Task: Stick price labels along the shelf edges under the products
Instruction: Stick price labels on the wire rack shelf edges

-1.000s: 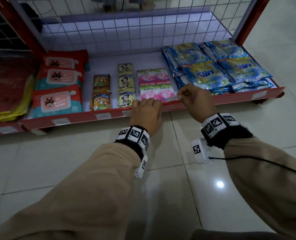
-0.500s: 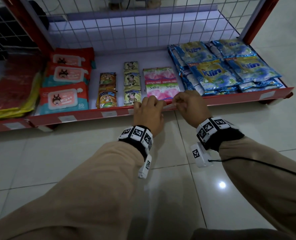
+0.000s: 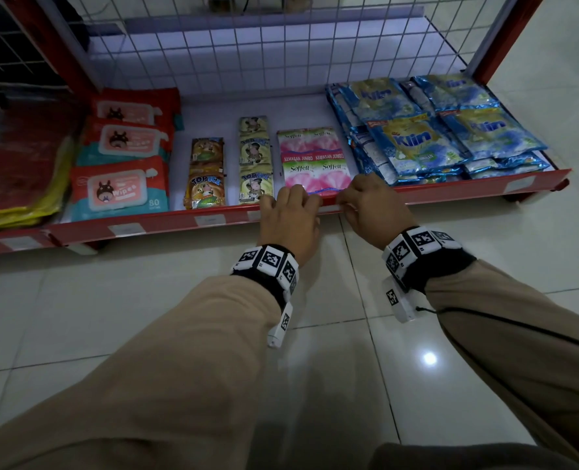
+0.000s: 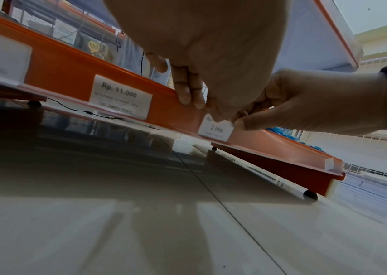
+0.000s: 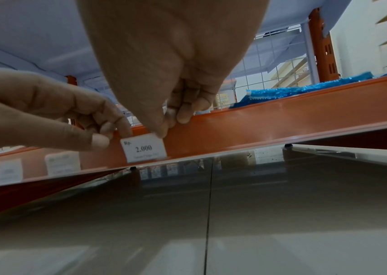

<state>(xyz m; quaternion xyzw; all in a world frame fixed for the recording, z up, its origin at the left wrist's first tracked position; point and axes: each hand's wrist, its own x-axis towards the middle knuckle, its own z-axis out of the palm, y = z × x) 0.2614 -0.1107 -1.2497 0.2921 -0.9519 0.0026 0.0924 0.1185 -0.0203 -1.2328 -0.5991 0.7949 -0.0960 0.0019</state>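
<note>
Both hands are right at the red shelf edge [image 3: 451, 193]. The left hand [image 3: 289, 220] has its fingers curled over the top of the rail, fingertips [image 4: 189, 93] lying on the front face, thumb and fingers closing on the left end of a small white price label [image 5: 143, 148]. The right hand [image 3: 371, 206] mirrors it, fingers hooked over the rail, thumb tip on the label's upper right corner. So both hands are clamped on that one label, holding it flat against the rail.

The label reads "Rp. 2.000", with a smaller line beneath too blurred to read. It sits on the front face of the bottom shelf's edge, its lower side down at the rail's clear lip, directly below the pink Soffell sachets [image 3: 315, 164].

Out to the left along the same rail, another label reading "Rp. 11.000" [image 4: 120, 96] is already in place, and further labels sit beyond it. On the shelf above them: Top Ice sachets [image 3: 206, 174], then red packs of wet wipes [image 3: 118, 188]. To the right of the hands, a pile of blue Klin detergent sachets [image 3: 417, 144], with another label [image 3: 518, 183] under it near the rail's far end. A white wire grid [image 3: 281, 45] backs the shelf, and pale glossy floor tiles [image 3: 111, 317] lie below.
</note>
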